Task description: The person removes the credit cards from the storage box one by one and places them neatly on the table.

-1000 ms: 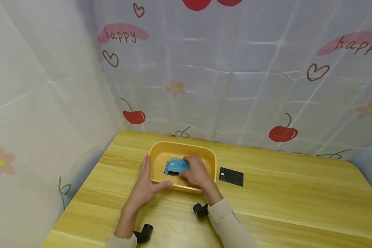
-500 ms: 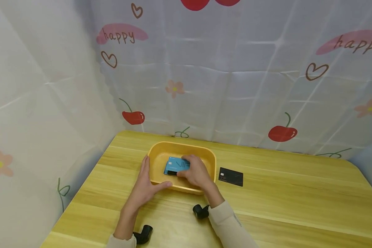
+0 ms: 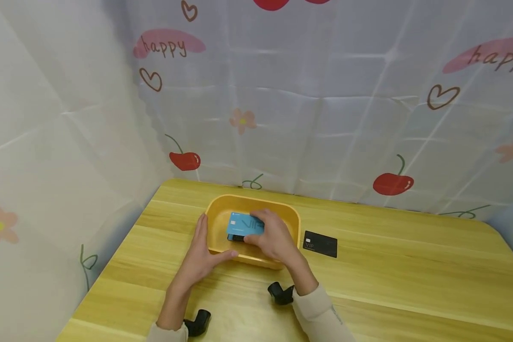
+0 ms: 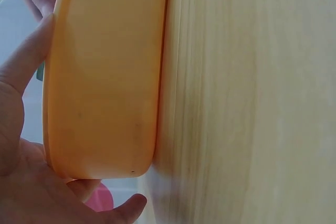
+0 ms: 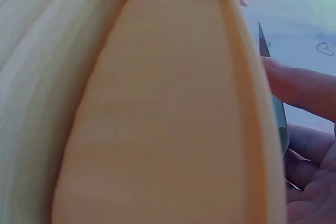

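Observation:
A yellow plastic basin [image 3: 256,260] stands on the wooden table. My left hand [image 3: 198,259] rests against its near left corner, fingers straight along the left wall and thumb on the front rim. Inside the basin, my right hand [image 3: 273,237] pinches a blue VIP card [image 3: 241,223] by its right end, thumb below and fingers above. Under this card the edges of other cards [image 3: 236,238], black and blue, peek out; how many is hidden. The right wrist view shows a card's edge [image 5: 282,114] beyond the rim, by the fingers.
A black VIP card [image 3: 320,244] lies flat on the table [image 3: 393,275], right of the basin. Black wrist-worn devices [image 3: 198,323] sit at both wrists. A patterned curtain [image 3: 325,118] hangs behind the table's back edge.
The blue card in my right hand has shifted up and away from the cards below, showing more of them. My left hand and the basin stay in place.

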Action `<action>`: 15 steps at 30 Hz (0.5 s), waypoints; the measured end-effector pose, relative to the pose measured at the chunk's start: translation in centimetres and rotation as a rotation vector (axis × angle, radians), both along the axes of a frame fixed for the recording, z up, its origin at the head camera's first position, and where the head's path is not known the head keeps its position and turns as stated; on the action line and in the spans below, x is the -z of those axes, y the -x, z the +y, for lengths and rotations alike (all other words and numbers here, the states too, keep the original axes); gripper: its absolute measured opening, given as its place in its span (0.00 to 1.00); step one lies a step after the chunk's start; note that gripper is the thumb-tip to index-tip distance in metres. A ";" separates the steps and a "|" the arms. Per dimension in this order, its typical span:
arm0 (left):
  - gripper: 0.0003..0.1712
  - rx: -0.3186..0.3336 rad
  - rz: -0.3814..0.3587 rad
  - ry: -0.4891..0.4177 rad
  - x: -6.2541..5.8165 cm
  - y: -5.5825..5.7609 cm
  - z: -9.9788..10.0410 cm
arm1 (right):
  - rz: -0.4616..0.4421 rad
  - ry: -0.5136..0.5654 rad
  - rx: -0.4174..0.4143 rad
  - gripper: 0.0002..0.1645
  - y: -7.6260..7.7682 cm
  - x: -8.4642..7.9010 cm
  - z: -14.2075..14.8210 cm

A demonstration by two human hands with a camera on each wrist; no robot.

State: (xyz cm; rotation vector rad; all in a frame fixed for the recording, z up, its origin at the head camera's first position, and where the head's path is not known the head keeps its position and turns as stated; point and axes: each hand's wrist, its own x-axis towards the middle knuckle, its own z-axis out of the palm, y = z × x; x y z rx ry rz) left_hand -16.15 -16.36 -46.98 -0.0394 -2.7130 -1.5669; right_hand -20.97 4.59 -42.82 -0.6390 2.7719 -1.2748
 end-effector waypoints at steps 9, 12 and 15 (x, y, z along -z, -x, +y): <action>0.74 -0.005 0.006 -0.004 0.1 0.0 0.0 | -0.004 0.051 0.055 0.35 -1.6 0.3 1.8; 0.74 -0.004 0.003 0.000 0.0 0.0 0.0 | 0.013 0.055 0.067 0.35 -2.0 0.5 2.2; 0.74 -0.004 -0.002 0.005 0.0 0.0 0.1 | 0.021 0.054 0.083 0.35 -2.4 0.4 2.5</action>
